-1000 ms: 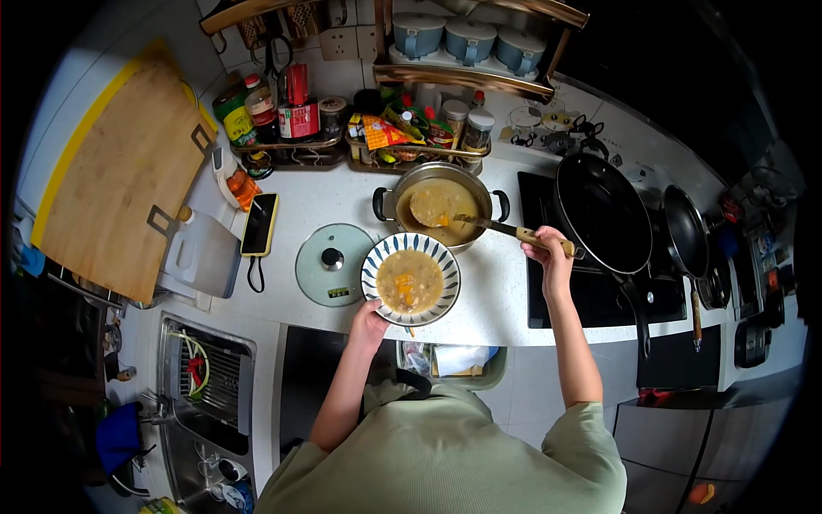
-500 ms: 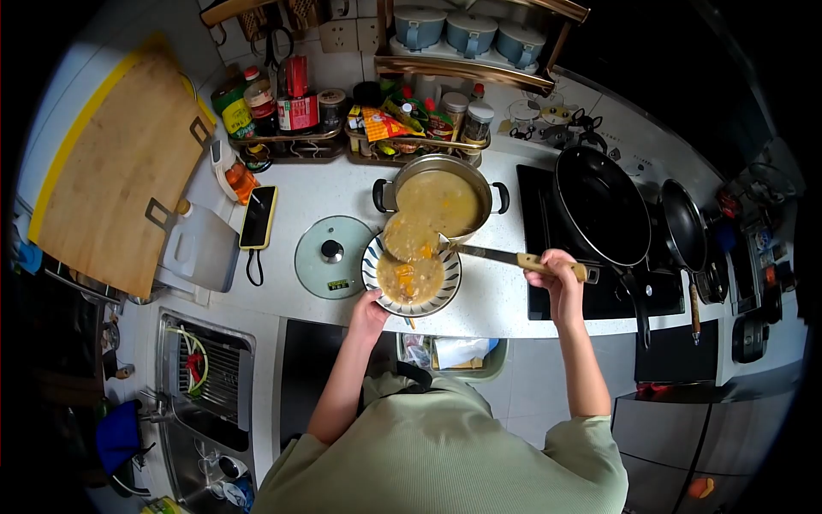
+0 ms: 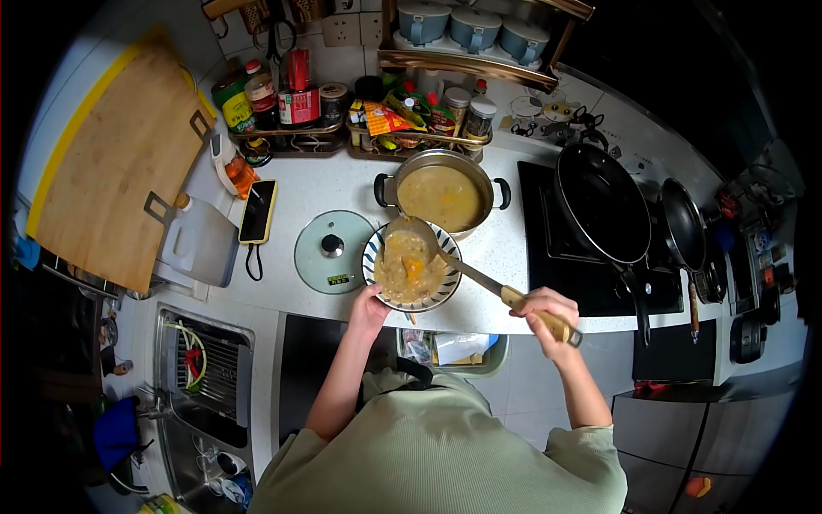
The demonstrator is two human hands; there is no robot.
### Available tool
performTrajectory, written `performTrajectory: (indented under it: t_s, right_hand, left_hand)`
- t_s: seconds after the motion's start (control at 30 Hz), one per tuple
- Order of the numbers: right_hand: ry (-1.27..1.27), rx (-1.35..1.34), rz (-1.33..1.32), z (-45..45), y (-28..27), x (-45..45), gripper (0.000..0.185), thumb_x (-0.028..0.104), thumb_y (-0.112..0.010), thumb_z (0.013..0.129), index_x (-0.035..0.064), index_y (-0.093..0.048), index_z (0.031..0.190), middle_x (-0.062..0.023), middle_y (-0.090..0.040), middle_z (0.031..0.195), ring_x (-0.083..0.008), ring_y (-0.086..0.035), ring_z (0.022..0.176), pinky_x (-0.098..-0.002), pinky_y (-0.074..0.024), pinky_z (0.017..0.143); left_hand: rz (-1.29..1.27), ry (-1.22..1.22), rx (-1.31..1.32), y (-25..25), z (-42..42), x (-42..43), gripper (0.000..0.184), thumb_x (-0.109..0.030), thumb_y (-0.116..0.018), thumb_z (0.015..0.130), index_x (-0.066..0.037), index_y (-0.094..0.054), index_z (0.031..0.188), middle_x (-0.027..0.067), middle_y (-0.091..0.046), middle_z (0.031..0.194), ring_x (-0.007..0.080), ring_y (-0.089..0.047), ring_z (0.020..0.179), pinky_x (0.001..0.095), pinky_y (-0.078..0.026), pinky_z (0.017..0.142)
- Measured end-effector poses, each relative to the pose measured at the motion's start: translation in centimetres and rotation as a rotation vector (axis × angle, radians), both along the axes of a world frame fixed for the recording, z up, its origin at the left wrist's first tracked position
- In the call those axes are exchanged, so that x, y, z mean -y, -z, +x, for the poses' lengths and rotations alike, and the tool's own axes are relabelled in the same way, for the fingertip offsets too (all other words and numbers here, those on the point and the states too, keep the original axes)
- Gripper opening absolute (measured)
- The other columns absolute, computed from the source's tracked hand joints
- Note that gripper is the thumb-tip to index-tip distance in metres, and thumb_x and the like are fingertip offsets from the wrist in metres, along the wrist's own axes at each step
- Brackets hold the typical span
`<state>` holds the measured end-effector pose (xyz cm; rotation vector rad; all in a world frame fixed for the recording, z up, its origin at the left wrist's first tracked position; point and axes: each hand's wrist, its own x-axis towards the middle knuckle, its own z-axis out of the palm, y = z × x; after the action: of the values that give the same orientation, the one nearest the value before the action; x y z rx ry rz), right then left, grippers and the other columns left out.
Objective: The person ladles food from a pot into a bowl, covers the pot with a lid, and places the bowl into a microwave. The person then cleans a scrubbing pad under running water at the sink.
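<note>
My left hand [image 3: 369, 310] grips the near left rim of a patterned bowl [image 3: 447, 294], which holds thick soup with orange pieces. In my right hand [image 3: 552, 321] is the wooden handle of a ladle [image 3: 476, 276]. The ladle's head is tilted over the bowl, and soup from it runs into the bowl. Just behind stands a steel pot [image 3: 473, 228] with two black handles, holding more of the same soup. A glass lid [image 3: 318, 267] with a black knob lies left of the bowl, close to its rim.
A phone [image 3: 257, 212] lies at the left of the counter, near a plastic jug [image 3: 195, 246] and a cutting board [image 3: 111, 163]. Seasoning racks [image 3: 411, 137] line the back. Pans [image 3: 599, 206] stand on the stove at right. A sink [image 3: 205, 330] is lower left; an open bin [image 3: 492, 364] is below the counter.
The ladle has moved from the pot to over the bowl and tipped, pouring its soup. My right hand has come down and nearer to my body. My left hand still holds the bowl.
</note>
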<state>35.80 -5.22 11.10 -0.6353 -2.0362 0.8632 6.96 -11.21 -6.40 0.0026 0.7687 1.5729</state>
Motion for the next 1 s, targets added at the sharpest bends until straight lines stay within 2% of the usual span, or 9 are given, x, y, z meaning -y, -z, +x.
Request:
performTrajectory:
  t_s: [0.13, 0.23, 0.33, 0.37, 0.47, 0.6, 0.77, 0.9, 1.0]
  right_hand:
    - [-0.035, 0.119, 0.422, 0.0, -0.4, 0.3, 0.009, 0.013, -0.057, 0.067, 0.0047, -0.060, 0.065, -0.0126, -0.060, 0.067, -0.0191, -0.059, 0.051, -0.0254, -0.0470, 0.042]
    - [-0.087, 0.186, 0.560, 0.2, -1.2, 0.6, 0.010, 0.015, -0.057, 0.068, 0.0063, -0.061, 0.066, -0.0128, -0.060, 0.066, -0.0179, -0.059, 0.051, -0.0251, -0.0470, 0.041]
    - [-0.070, 0.115, 0.443, 1.0, 0.2, 0.1, 0.012, 0.016, -0.057, 0.069, 0.0056, -0.061, 0.068, -0.0135, -0.060, 0.067, -0.0186, -0.060, 0.052, -0.0257, -0.0477, 0.042]
    - [-0.046, 0.038, 0.296, 1.1, 0.6, -0.1, 0.016, 0.017, -0.056, 0.072, 0.0028, -0.058, 0.066, -0.0139, -0.060, 0.069, -0.0195, -0.061, 0.054, -0.0267, -0.0499, 0.045]
    - [0.139, -0.372, -0.497, 0.6, 1.1, 0.0, 0.016, 0.013, -0.054, 0.078, -0.0019, -0.057, 0.074, -0.0129, -0.058, 0.070, -0.0189, -0.063, 0.063, -0.0288, -0.0534, 0.058]
    - [0.285, -0.480, -0.784, 1.6, 3.1, -2.3, 0.020, 0.022, -0.046, 0.084, 0.0018, -0.051, 0.084, -0.0146, -0.060, 0.076, -0.0172, -0.063, 0.064, -0.0221, -0.0517, 0.060]
    - [0.313, -0.634, -0.873, 1.7, 3.6, -5.0, 0.020, 0.023, -0.045, 0.086, 0.0033, -0.051, 0.087, -0.0136, -0.061, 0.079, -0.0143, -0.064, 0.068, -0.0186, -0.0513, 0.062]
    - [0.347, -0.554, -0.677, 0.4, 3.4, -7.7, 0.019, 0.019, -0.049, 0.085, 0.0007, -0.054, 0.087, -0.0115, -0.061, 0.079, -0.0163, -0.063, 0.068, -0.0227, -0.0516, 0.063]
    - [0.299, -0.347, -0.443, -0.9, 4.1, -9.1, 0.013, 0.012, -0.053, 0.084, -0.0002, -0.057, 0.085, -0.0082, -0.060, 0.078, -0.0178, -0.063, 0.070, -0.0246, -0.0509, 0.064]
  left_hand:
    - [-0.007, -0.017, -0.002, 0.0, 0.1, -0.1, 0.039, -0.012, -0.054, 0.073, 0.002, -0.047, 0.109, 0.0141, -0.052, 0.115, 0.0267, -0.049, 0.109, 0.0407, -0.035, 0.097]
    - [-0.003, -0.015, -0.004, -0.4, 0.2, -0.1, 0.041, -0.012, -0.054, 0.073, 0.002, -0.046, 0.111, 0.0136, -0.052, 0.115, 0.0265, -0.048, 0.109, 0.0406, -0.035, 0.098]
    - [0.003, -0.009, -0.001, -0.6, 0.3, 0.0, 0.042, -0.012, -0.054, 0.073, 0.002, -0.045, 0.112, 0.0135, -0.052, 0.115, 0.0264, -0.048, 0.110, 0.0405, -0.034, 0.098]
    - [0.002, -0.008, 0.001, -0.5, 0.2, -0.1, 0.042, -0.012, -0.054, 0.073, 0.002, -0.045, 0.112, 0.0135, -0.052, 0.116, 0.0263, -0.048, 0.110, 0.0404, -0.034, 0.098]
    - [-0.003, -0.005, -0.006, -0.6, 0.2, 0.0, 0.043, -0.012, -0.054, 0.073, 0.002, -0.045, 0.113, 0.0135, -0.051, 0.116, 0.0265, -0.048, 0.110, 0.0401, -0.035, 0.098]
    - [0.004, -0.009, 0.001, -0.5, 0.2, 0.0, 0.045, -0.012, -0.054, 0.073, 0.002, -0.043, 0.115, 0.0135, -0.051, 0.117, 0.0266, -0.047, 0.111, 0.0400, -0.035, 0.098]
    - [-0.001, 0.001, -0.007, -0.6, 0.2, 0.0, 0.046, -0.012, -0.053, 0.074, 0.001, -0.042, 0.117, 0.0132, -0.051, 0.117, 0.0262, -0.048, 0.110, 0.0399, -0.035, 0.097]
    - [-0.007, -0.009, 0.000, -0.7, 0.3, 0.0, 0.045, -0.012, -0.052, 0.073, 0.001, -0.043, 0.116, 0.0128, -0.051, 0.116, 0.0260, -0.048, 0.110, 0.0401, -0.036, 0.097]
    - [-0.011, -0.022, -0.009, -0.7, 0.5, 0.1, 0.044, -0.012, -0.052, 0.073, 0.001, -0.044, 0.114, 0.0126, -0.052, 0.115, 0.0261, -0.049, 0.109, 0.0403, -0.036, 0.096]
